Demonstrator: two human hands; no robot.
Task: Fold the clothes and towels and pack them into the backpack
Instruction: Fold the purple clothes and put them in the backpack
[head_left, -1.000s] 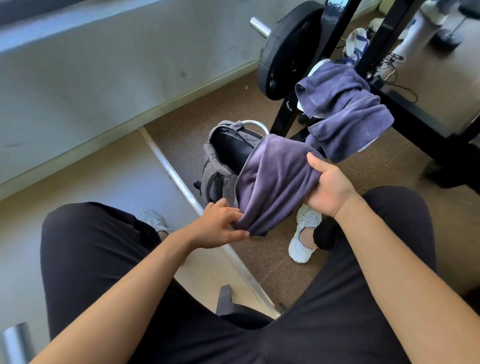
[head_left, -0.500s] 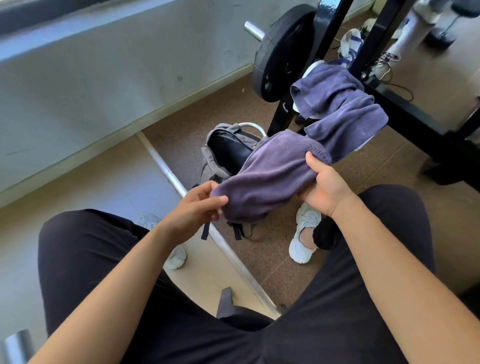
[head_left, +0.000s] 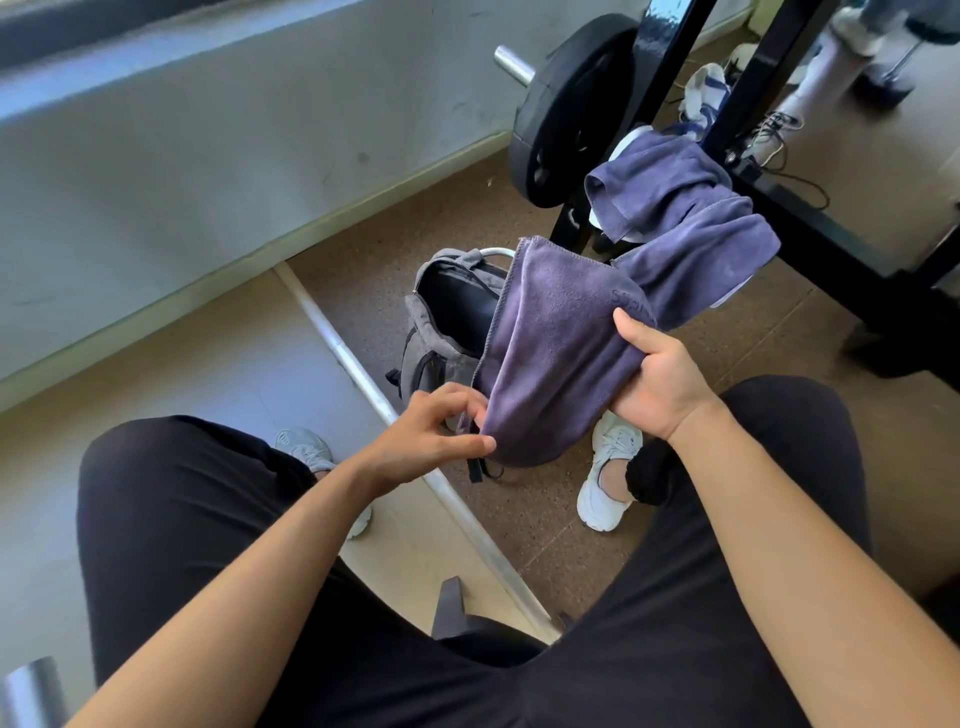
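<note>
A purple towel (head_left: 550, 343) hangs folded between my hands, above and in front of the grey backpack (head_left: 441, 332). The backpack stands unzipped on the brown floor, its dark inside showing. My right hand (head_left: 657, 376) grips the towel's right side, thumb on top. My left hand (head_left: 439, 434) pinches the towel's lower left edge with its fingertips. More purple-blue cloth (head_left: 675, 218) lies draped over the black rack frame behind, touching the held towel's far end.
A black weight plate (head_left: 566, 114) on a steel bar hangs on the black rack (head_left: 810, 218) at the back. A metal floor strip (head_left: 405, 431) runs diagonally past the backpack. My white shoes (head_left: 605, 483) and black-trousered knees frame the floor. A grey wall stands left.
My left hand let the towel's end drop lower and now pinches its bottom edge. The towel's far edge has swung upright beside the backpack's opening. My right hand kept its grip.
</note>
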